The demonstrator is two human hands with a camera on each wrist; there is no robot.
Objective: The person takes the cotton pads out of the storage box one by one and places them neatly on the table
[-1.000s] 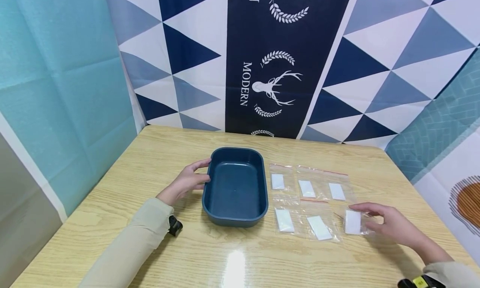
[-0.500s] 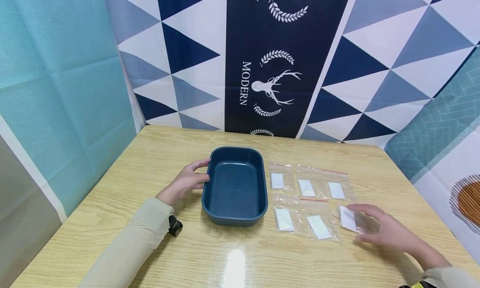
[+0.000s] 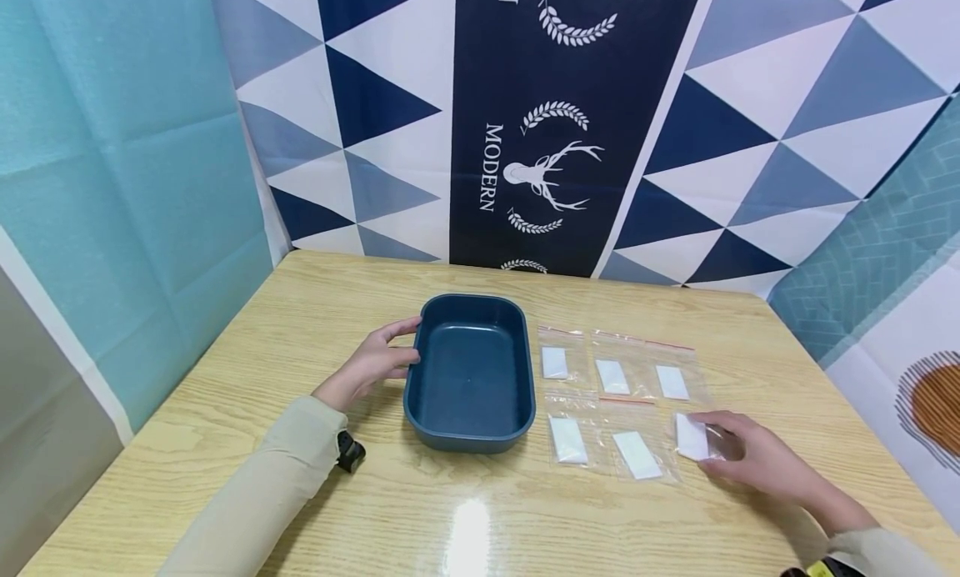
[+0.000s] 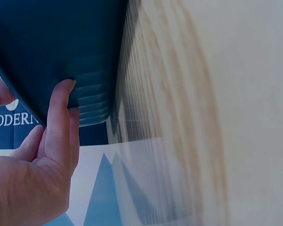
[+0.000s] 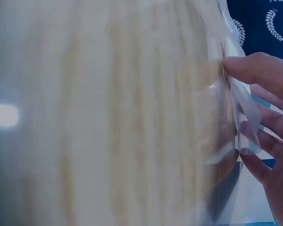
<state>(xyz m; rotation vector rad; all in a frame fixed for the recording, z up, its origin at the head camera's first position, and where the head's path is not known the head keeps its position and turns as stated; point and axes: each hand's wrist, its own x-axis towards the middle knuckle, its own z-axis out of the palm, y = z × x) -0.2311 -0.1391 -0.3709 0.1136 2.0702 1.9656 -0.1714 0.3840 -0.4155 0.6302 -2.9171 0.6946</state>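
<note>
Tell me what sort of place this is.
Likely a staged tabletop recording booth, not a lived-in room: patterned cloth backdrops enclose a wooden table with only a blue tray and bagged white packets.

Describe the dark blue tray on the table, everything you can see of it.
The tray is a deep rectangular dish with rounded corners and a smooth rolled rim, dark blue all over and looking like matte plastic. It holds nothing and sits upright, flat on the wooden table, its long side running away from the person. The left hand rests against its left wall, fingertips at the rim; the left wrist view shows ribbed steps on the outer corner. Small clear bags lie to its right, apart from it.
</note>
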